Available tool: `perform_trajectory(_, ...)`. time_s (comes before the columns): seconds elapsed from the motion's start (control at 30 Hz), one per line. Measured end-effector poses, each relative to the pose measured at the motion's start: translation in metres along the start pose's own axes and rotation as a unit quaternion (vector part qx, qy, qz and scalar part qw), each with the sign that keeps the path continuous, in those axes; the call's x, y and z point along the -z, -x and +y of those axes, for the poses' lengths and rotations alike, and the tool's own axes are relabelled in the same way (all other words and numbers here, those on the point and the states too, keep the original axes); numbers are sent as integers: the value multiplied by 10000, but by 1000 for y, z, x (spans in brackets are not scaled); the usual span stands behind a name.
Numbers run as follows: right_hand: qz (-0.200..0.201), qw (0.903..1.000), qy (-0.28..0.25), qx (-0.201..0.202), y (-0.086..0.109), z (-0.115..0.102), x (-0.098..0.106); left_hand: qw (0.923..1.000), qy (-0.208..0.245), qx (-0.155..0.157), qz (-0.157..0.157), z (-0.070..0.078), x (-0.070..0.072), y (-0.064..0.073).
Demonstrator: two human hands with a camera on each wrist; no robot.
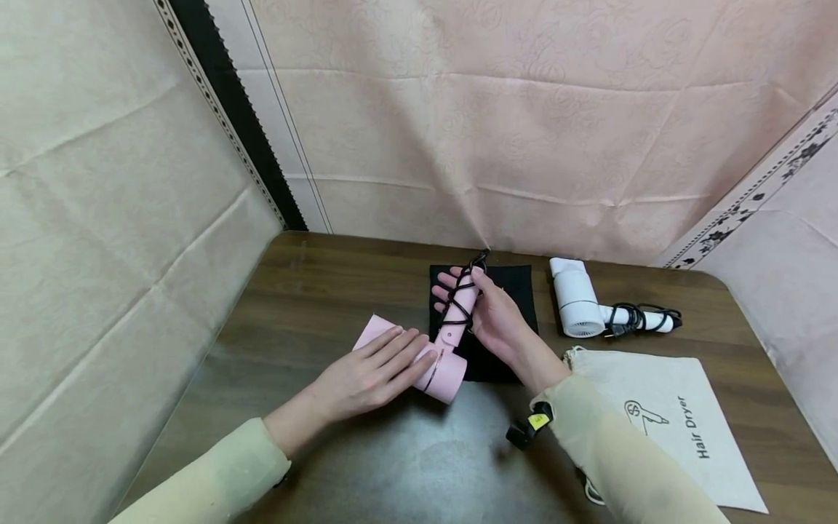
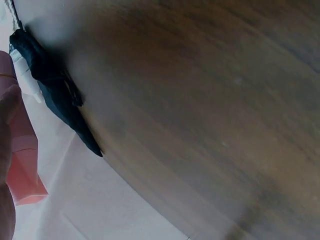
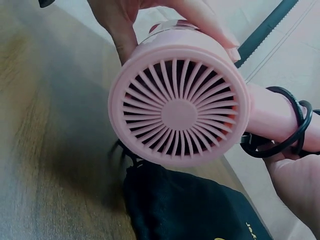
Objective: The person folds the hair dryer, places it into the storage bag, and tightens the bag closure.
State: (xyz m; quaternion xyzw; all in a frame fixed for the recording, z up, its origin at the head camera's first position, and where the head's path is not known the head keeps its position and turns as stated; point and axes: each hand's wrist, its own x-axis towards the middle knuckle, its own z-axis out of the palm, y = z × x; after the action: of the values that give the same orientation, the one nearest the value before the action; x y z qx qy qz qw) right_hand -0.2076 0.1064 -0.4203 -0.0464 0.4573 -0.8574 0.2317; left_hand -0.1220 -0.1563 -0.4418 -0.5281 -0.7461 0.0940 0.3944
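A pink hair dryer (image 1: 448, 376) is held above the table, a black cord (image 1: 460, 298) wound around its handle. My left hand (image 1: 369, 375) lies over the barrel; in the right wrist view its thumb and fingers (image 3: 212, 25) straddle the barrel behind the round intake grille (image 3: 179, 115). My right hand (image 1: 500, 320) holds the handle, with the thumb on the near side and the fingers behind it. Beneath the dryer, a black cloth pouch (image 1: 517, 291) lies on the table. The left wrist view catches only the dryer's side (image 2: 22, 130) at its left edge.
At the back right lies a white hair dryer (image 1: 579, 302) with its black cord (image 1: 631, 317) wrapped around the handle. A white drawstring bag (image 1: 713, 466) printed "Hair Dryer" is partly under my right forearm. Cloth curtains (image 1: 524, 131) enclose the wooden table (image 1: 327, 291).
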Motion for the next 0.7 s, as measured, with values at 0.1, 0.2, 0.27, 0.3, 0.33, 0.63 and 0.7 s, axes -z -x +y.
perform_trajectory(0.1,65,9999,86,-10,0,0,0,9998,-142,-67,-98,0,0,-1)
perform_trajectory(0.2,82,9999,142,-43,0,-1,0,9995,-237,-136,-141,-1,-1,-2)
perform_trajectory(0.27,75,9998,153,-83,0,-1,0,9995,-219,-165,-145,-1,-1,-3)
perform_trajectory(0.3,53,9998,180,-104,0,-2,0,9995,-214,-188,-136,-1,-2,-3)
perform_trajectory(0.33,33,9998,173,-132,0,-2,1,9995,-217,-213,-125,-1,-2,-3)
perform_trajectory(0.63,-63,9992,296,-254,-1,-6,-1,9991,-173,-380,81,-3,-5,-4)
perform_trajectory(0.7,-74,9990,321,-291,-1,-7,-1,9988,-184,-414,191,-2,-5,-5)
